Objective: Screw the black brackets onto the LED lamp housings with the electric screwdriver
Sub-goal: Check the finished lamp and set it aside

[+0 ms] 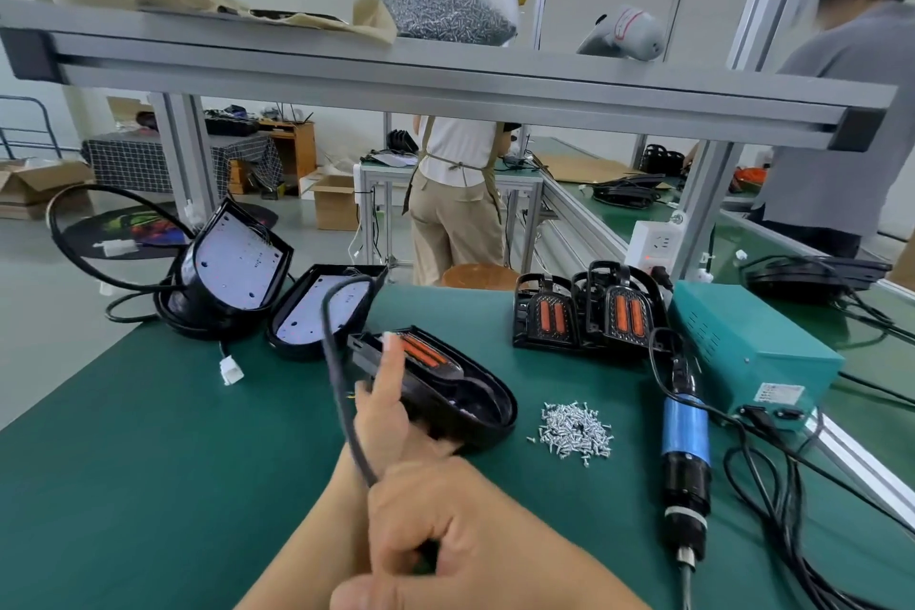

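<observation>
Presently, on the table (pixel 148 461), the lamp housing (pixel 478 406) (rigid, glossy, judged light) is steadied by the left hand (pixel 383 416), forefinger straight, grip not discernible. Its cable (pixel 340 391) is pinched in the curled right hand (pixel 460 540). The rim, not the bracket (pixel 435 359), is advised for holding.

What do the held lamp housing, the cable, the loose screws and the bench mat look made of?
Lamp housing: black moulded plastic, likely; glossy, soft highlights along its rim.
Cable: black rubbery or PVC sheath; matt, bends in a loose loop.
Screws: metal, probably plated steel; bright silvery glint.
Bench mat: green rubber or vinyl sheet, matt; cannot tell which.
</observation>
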`<action>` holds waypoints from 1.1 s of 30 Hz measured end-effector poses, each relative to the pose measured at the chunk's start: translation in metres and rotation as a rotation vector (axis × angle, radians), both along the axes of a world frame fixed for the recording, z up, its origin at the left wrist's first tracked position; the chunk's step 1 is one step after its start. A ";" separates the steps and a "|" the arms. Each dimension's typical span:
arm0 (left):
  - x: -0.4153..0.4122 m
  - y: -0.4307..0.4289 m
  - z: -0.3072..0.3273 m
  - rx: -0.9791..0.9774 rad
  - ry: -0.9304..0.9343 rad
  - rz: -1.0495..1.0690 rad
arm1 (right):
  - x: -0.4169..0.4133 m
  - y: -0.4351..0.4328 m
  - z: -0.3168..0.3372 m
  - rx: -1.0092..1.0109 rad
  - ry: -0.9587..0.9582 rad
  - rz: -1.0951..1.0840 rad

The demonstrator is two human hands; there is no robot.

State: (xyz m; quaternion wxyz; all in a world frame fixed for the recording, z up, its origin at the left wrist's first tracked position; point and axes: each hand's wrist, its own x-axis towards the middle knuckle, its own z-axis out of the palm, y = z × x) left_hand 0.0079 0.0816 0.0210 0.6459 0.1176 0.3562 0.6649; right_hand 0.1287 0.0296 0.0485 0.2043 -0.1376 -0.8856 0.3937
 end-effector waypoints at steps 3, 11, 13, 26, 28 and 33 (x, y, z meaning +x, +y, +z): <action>-0.004 0.002 -0.003 -0.035 -0.133 0.088 | 0.000 -0.009 -0.001 -0.133 -0.016 -0.027; -0.030 0.003 -0.005 -0.034 -0.174 0.069 | 0.016 0.019 0.001 -0.410 0.175 -0.255; -0.023 0.001 -0.001 -0.038 -0.071 0.097 | 0.019 0.023 -0.001 -0.495 0.260 -0.301; 0.005 0.006 0.003 -0.028 0.248 0.228 | 0.026 0.025 0.006 -0.430 -0.058 -0.144; -0.005 0.010 -0.002 -0.077 0.267 0.240 | 0.029 0.024 0.009 -0.454 -0.128 -0.073; -0.026 0.016 -0.003 -0.089 0.212 0.209 | 0.042 0.030 0.018 -0.561 -0.252 0.130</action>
